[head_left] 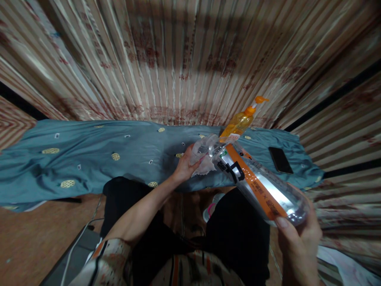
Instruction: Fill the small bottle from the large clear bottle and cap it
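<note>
My right hand [300, 234] grips the base of a large clear plastic bottle [253, 178] with an orange and silver label. The bottle is tilted, its neck pointing up and left toward my left hand [186, 165]. Closed in that left hand is a thin see-through plastic piece [204, 149], with a frilly whitish lower edge; its exact kind is unclear. The bottle's neck meets or overlaps this piece, and I cannot tell whether they touch. Just behind them stands a pump bottle [235, 126] of yellow-orange liquid with an orange pump head, its lower part hidden.
A teal cloth with pineapple prints [139, 147] covers the long narrow surface before me. On its right lies a dark phone [280, 160]. Pleated patterned curtains [178, 59] hang close behind and at both sides. A white cable [74, 246] runs at lower left.
</note>
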`<state>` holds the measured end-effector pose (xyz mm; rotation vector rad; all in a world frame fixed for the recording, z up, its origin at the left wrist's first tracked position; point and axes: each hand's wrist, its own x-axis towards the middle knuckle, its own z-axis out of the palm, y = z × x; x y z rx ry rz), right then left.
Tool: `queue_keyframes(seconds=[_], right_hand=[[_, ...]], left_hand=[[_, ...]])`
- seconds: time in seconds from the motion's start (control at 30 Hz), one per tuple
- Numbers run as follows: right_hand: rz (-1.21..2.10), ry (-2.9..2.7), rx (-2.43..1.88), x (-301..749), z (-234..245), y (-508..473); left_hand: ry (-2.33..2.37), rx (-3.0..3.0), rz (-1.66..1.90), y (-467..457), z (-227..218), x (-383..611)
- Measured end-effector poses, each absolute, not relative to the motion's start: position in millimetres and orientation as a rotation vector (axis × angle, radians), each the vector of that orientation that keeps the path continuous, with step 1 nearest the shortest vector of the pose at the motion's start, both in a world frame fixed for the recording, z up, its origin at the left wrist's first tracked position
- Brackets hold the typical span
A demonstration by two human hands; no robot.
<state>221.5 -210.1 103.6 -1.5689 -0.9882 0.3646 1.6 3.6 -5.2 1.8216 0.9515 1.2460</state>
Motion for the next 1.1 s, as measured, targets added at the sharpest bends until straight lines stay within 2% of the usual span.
queue_keyframes(seconds=[1.1], right_hand=[[0.343, -1.018, -1.567, 223.1, 103.3, -208.2]], left_hand=[[0.893, 1.810, 1.307, 5.1, -7.5, 3.5]])
